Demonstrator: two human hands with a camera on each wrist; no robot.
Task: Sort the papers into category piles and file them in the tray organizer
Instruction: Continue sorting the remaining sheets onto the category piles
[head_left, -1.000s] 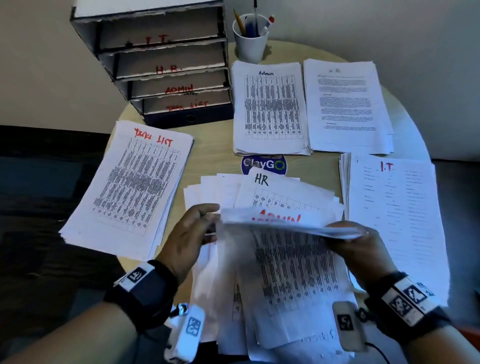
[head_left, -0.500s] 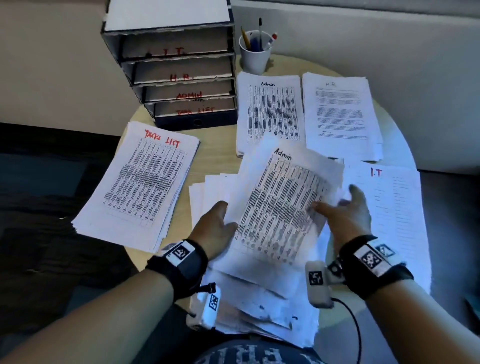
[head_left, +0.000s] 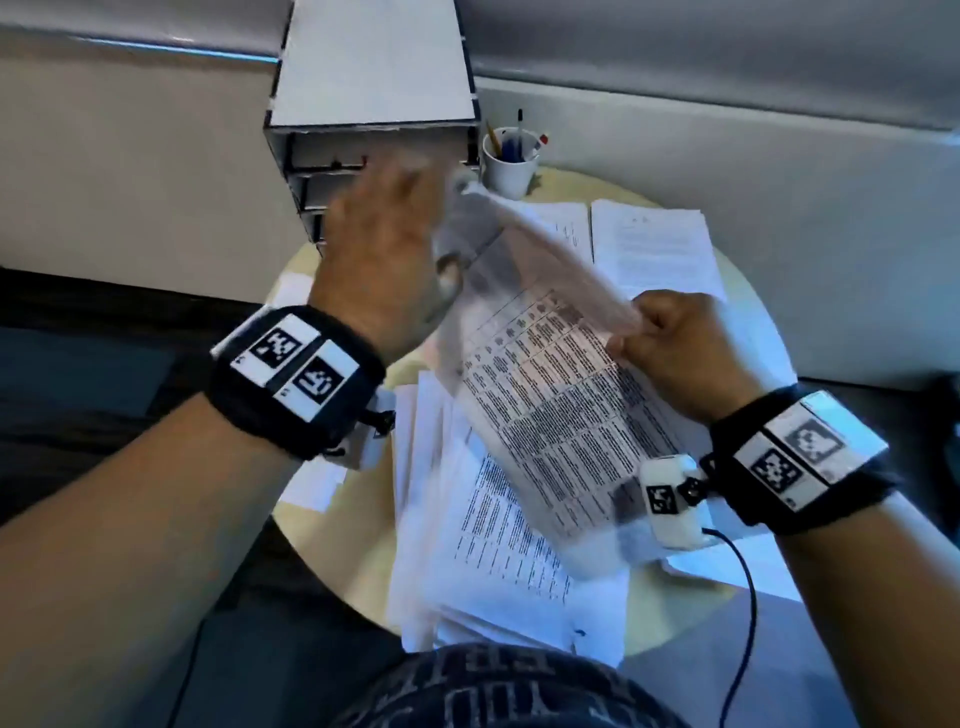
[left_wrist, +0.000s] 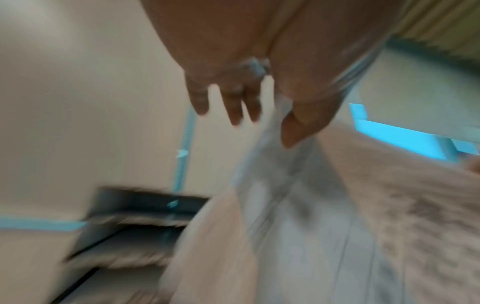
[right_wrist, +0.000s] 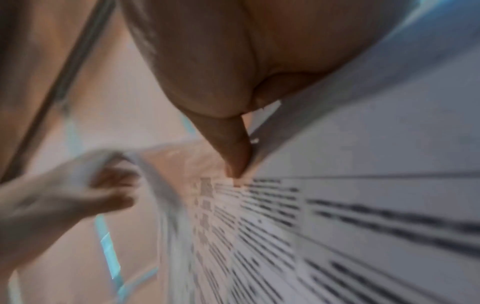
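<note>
Papers: your left hand (head_left: 387, 249) pinches a blurred sheet (head_left: 530, 260) raised in front of the tray organizer (head_left: 371, 119); its labels are hidden. Right of it, your right hand (head_left: 680, 353) grips a printed table sheet (head_left: 561, 415) by its edge, above the loose stack (head_left: 498, 561) overhanging the round table's (head_left: 332, 545) near rim. Print is too blurred to read.

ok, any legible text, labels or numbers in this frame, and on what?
None reads cleanly.
Held sheet: printed table, too small and blurred.
Tray organizer: labels hidden or blurred.
Far pile: heading too small.
Shirt: lettering upside down, unreadable.
</note>
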